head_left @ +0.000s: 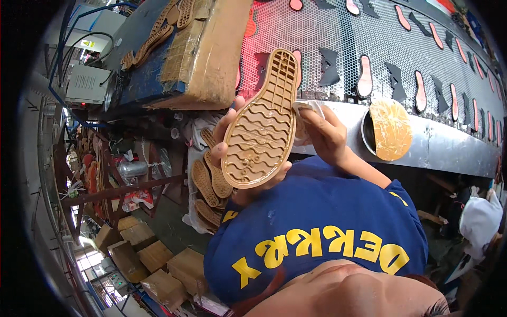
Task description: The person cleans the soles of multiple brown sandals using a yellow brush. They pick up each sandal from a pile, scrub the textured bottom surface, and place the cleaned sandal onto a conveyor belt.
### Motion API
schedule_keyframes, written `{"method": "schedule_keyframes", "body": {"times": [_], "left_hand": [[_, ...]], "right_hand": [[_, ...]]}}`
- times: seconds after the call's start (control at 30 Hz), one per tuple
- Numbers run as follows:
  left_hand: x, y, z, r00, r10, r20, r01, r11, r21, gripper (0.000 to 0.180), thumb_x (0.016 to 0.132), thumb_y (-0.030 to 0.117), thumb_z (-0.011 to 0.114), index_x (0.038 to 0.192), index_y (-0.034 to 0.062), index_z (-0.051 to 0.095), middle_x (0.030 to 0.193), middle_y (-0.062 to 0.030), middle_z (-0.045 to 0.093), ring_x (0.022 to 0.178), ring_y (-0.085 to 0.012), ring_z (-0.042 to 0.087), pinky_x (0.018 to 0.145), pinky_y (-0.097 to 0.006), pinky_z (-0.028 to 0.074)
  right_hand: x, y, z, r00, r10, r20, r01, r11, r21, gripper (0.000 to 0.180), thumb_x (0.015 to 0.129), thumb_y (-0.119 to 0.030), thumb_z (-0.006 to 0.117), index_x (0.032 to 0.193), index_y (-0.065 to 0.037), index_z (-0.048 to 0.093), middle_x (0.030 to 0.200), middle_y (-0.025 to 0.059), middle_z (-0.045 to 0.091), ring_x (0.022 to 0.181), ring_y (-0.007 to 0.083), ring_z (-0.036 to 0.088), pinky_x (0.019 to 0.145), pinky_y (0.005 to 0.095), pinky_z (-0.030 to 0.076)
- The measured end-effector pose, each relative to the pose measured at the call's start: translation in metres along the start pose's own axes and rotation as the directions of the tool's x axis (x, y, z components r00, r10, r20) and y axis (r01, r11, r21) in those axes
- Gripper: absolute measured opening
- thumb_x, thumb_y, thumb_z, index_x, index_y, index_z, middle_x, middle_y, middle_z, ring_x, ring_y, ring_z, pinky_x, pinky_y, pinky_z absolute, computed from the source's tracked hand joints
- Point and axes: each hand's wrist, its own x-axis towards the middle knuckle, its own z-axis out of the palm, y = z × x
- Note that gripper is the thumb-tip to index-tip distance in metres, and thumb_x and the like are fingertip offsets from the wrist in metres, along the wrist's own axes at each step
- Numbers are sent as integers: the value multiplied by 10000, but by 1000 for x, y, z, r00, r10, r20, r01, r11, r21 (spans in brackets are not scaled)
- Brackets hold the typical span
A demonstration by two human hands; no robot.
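A: Nearest things first. Where's the tan sole [261,127]?
B: Up in front of the navy shirt [317,206], tread facing the camera, heel end upward and leaning right. Glossy patches on the wavy ridges.
A: Left hand [226,127]?
B: Curled round the sole's left edge, fingers bent, gripping it; palm hidden behind.
A: Right hand [331,136]?
B: Mostly closed, pinching a white cloth [302,132] at the sole's right edge. Can't tell how firmly it presses.
A: Just beyond?
B: Lower left, loose soles [203,182] by white sheeting [199,127]. Right, a round tan-faced disc [392,130] against the metal ledge [454,140].
A: Past the ledge?
B: Perforated belt [306,31], rows of pink insoles [365,76] and black pieces [328,66]. Left of it, a taped carton [216,58].
A: Farthest?
B: Cardboard boxes [156,255] low left; pale grey cabinet [87,83] upper left.
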Motion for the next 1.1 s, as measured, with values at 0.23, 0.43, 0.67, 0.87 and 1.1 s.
{"method": "schedule_keyframes", "body": {"times": [0.23, 0.43, 0.67, 0.87, 1.1], "left_hand": [[-1, -3, 1, 1000, -5, -15, 6, 999, 52, 918, 713, 198, 814, 1402, 262, 211, 1475, -171, 220, 1390, -439, 229, 1057, -589, 392], [-6, -28, -13, 999, -36, -13, 37, 995, 93, 868, 746, 140, 747, 1401, 188, 181, 1466, -222, 224, 1394, -424, 231, 1067, -579, 375], [-61, -117, -54, 632, -761, -149, 370, 465, -804, 574, 844, -28, 619, 1364, 122, 428, 1329, -157, 509, 1281, -335, 450, 1000, -574, 445], [16, -219, -38, 685, -726, -62, 132, 207, -969, 442, 803, -44, 622, 1215, 103, 557, 1146, -127, 596, 1120, -322, 545, 983, -599, 437], [-31, -416, -66, 490, -818, -300, 563, 560, -607, 251, 931, 88, 539, 1163, 1, 497, 1053, -157, 613, 951, -274, 600, 891, -447, 507]], "right_hand": [[-6, -16, -9, 989, 62, 137, -84, 984, 160, 359, 780, 111, 587, 1117, -4, 634, 1004, 183, 637, 873, 296, 644, 745, 331, 516], [-35, 15, -31, 971, 155, 180, -214, 901, 377, 246, 871, 58, 519, 1105, -2, 564, 1056, 152, 609, 917, 231, 618, 773, 312, 492], [-125, 119, -40, 625, 768, 143, -386, 463, -798, 675, 811, -239, 709, 1333, 26, 372, 1267, 335, 460, 1106, 474, 512, 935, 500, 440], [-154, 116, -79, 455, 780, 430, -324, 595, -736, 670, 792, -265, 737, 1334, -13, 433, 1348, 308, 416, 1186, 454, 485, 977, 469, 445], [-142, 114, -89, 315, 844, 434, -345, 528, -776, 523, 858, -244, 665, 1287, -9, 482, 1219, 249, 557, 1097, 418, 560, 918, 453, 475]]}}
